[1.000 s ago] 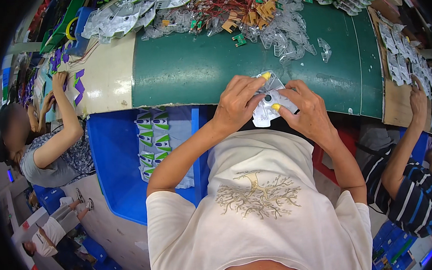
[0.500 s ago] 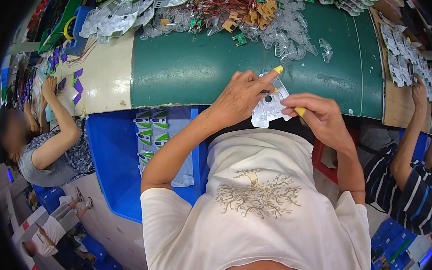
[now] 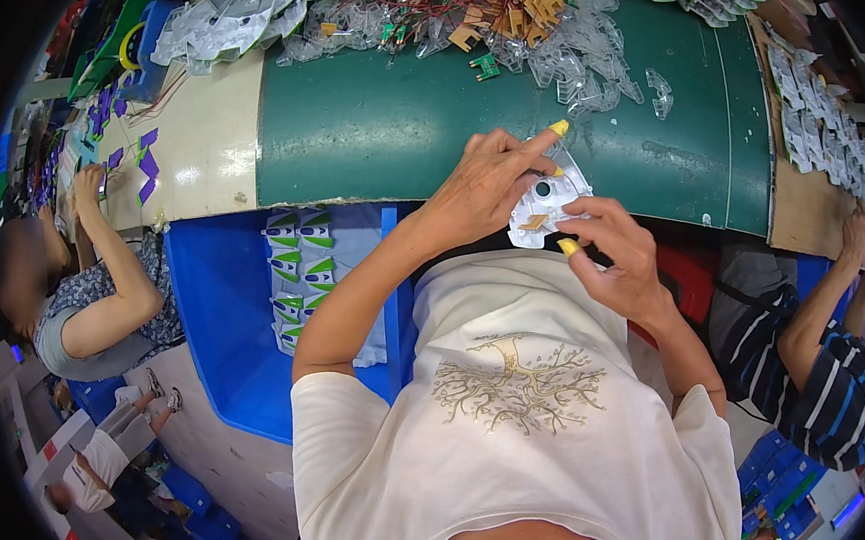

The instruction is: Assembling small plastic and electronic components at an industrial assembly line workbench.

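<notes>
Small tan piece (image 3: 532, 222) now shows on white plastic part (image 3: 574, 182), near its lower edge; looks laid in, seating unclear. Part sits at near edge of green surface (image 3: 382, 123), left hand (image 3: 487, 188) gripping its left side. Right hand (image 3: 614, 257) now looser, thumb and fingers parted.

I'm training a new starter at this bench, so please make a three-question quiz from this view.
1. True or false: a tan piece sits on the white part.
2. Which things show in the blue bin? A) red wires B) white-and-green parts C) purple pieces
3. Fill in: the left hand and right hand wear ____ fingertip covers.

Key: 1. True; 2. B; 3. yellow
</notes>
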Available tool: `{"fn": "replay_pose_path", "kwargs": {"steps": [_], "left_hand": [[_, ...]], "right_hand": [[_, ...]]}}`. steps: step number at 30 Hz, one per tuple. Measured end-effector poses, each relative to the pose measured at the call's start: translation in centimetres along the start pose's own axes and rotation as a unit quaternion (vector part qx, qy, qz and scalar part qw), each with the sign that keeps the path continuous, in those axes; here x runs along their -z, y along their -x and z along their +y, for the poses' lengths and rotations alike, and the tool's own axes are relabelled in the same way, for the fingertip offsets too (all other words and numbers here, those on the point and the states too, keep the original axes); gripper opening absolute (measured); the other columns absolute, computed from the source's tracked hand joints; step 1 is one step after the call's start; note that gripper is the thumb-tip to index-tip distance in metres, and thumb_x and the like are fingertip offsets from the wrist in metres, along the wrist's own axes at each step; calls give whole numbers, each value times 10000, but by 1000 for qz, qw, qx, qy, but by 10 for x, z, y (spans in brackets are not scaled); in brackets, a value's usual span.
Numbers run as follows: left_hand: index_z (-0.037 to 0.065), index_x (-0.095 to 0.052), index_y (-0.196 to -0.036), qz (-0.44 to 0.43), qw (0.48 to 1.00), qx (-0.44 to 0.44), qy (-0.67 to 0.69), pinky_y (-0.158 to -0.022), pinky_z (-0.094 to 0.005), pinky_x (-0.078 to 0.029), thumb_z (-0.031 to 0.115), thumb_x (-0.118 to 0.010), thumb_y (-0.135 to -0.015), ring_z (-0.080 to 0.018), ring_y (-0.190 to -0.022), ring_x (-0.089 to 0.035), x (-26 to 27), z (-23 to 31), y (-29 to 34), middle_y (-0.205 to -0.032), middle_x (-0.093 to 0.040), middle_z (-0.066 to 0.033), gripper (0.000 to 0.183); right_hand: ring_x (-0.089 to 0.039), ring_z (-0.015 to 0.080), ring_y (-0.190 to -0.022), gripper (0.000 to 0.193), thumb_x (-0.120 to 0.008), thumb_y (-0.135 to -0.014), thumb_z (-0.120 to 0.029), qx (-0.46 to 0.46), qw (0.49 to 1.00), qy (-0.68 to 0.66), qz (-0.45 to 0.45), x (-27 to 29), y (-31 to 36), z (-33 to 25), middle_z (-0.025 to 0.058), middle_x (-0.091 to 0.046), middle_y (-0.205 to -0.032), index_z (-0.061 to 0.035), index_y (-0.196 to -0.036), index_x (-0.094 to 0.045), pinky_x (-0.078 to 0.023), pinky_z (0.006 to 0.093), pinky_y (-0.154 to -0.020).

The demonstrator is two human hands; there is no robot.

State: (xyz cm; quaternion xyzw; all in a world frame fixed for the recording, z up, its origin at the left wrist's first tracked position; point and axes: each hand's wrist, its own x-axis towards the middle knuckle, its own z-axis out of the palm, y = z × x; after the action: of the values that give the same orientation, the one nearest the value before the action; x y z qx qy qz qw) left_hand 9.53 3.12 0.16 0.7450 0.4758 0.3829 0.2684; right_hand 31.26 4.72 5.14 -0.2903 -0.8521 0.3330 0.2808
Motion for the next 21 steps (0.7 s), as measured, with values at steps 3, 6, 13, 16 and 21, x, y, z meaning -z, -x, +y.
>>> {"fn": "replay_pose_path", "kwargs": {"steps": [3,6,13,16,21], "left_hand": [[70,-364,-1482,-9,1000,7,17,-923,-389,-369,-35,-588,-858,-257,-938,-520,2,-3,0,-1096,-701,-27,671],[69,-371,-1480,-17,999,18,30,-930,-392,-367,-58,-562,-855,-256,-951,-519,4,-2,-1,-1084,-706,-9,665],[3,-414,-1406,151,987,57,19,-968,-401,-439,97,-711,-825,-311,-1119,-556,-3,0,3,-1304,-554,-186,660],[23,-373,-1436,120,922,235,284,-947,-311,-472,98,-653,-937,-149,-1092,-562,-10,9,2,-1251,-559,-136,577],[13,-399,-1411,94,845,291,438,-856,-268,-517,82,-623,-954,-114,-1013,-608,-22,18,-12,-1183,-601,-95,514]], "right_hand": [[-549,77,-562,212,-695,-760,85,-53,996,-8,72,11,11,13,90,-656,-877,-14,-947,-674,-436,223,-480],[-520,50,-567,297,-672,-830,51,-196,979,-35,49,10,25,28,53,-606,-764,11,-1093,-540,-426,210,-501],[-610,87,-655,233,-607,-853,66,-155,979,-59,123,-20,31,37,65,-616,-778,-5,-1047,-499,-503,233,-598],[-605,87,-648,232,-593,-840,77,-157,970,-95,158,-20,38,37,59,-612,-775,-8,-1034,-497,-506,238,-600],[-605,86,-645,224,-594,-830,83,-158,965,-97,186,-16,41,38,61,-611,-775,-11,-1013,-505,-506,237,-602]]}}
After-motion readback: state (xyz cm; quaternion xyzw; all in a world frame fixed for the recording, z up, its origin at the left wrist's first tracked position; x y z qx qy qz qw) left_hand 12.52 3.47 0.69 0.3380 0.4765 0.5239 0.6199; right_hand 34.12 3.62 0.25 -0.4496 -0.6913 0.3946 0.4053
